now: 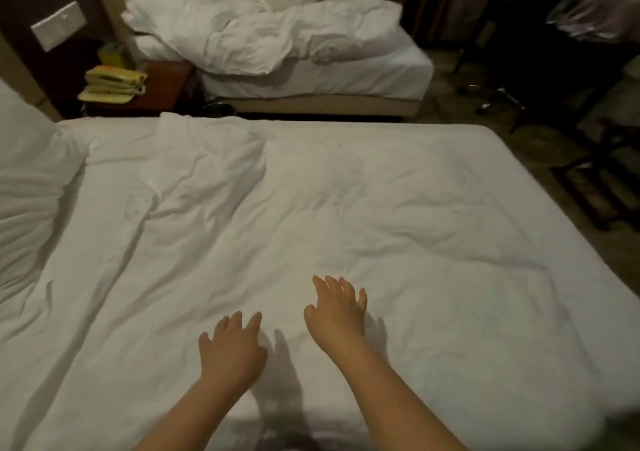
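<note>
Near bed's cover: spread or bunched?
Spread, lightly creased: white cover lies flat to its far and right edges; left hand, right hand open over it.

1. Left hand (231, 348): palm down, fingers spread and straight, gripping nothing.
2. Right hand (337, 313): palm down, fingers splayed, set farther forward than the left.
3. Both forearms bare, stretched forward from the near edge of the bed (415, 208), nearly parallel.

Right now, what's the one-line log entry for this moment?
surface: white duvet, wrinkled | left hand: open, fingers spread over duvet | right hand: open, farther forward | held: nothing
</note>
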A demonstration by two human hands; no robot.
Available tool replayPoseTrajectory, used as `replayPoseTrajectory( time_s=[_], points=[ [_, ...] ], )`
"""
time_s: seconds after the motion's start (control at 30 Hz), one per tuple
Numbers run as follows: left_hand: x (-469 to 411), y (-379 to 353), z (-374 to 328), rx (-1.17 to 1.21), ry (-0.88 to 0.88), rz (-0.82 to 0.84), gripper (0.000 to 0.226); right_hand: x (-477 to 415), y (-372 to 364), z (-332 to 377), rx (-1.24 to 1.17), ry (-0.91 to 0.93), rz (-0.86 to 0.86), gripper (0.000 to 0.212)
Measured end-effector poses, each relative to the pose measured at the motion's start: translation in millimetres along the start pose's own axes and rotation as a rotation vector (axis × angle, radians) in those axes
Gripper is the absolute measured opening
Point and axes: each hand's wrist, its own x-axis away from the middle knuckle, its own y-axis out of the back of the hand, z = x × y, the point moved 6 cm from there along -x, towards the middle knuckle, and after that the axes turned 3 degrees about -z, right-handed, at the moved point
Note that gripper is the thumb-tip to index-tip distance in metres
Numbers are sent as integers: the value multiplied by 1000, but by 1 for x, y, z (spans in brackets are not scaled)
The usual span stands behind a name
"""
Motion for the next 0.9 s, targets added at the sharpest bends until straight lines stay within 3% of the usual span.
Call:
replayPoseTrajectory(
  time_s=[0.17,0.43,0.63,0.9],
  points=[
    [43,-18,-55,-28,-178,-116,64,86,11,-69,-39,-144,-125,54],
    [130,-95,-136,-80,-367,-56,73,203,-22,-201,-29,-389,-31,57],
    [156,-120,-235,-135,-463,-94,74,227,-17,-294,-117,-426,-87,60],
    [170,-203,-417,-331,-689,-110,87,232,-23,-490,-30,-509,-128,83]
  ],
)
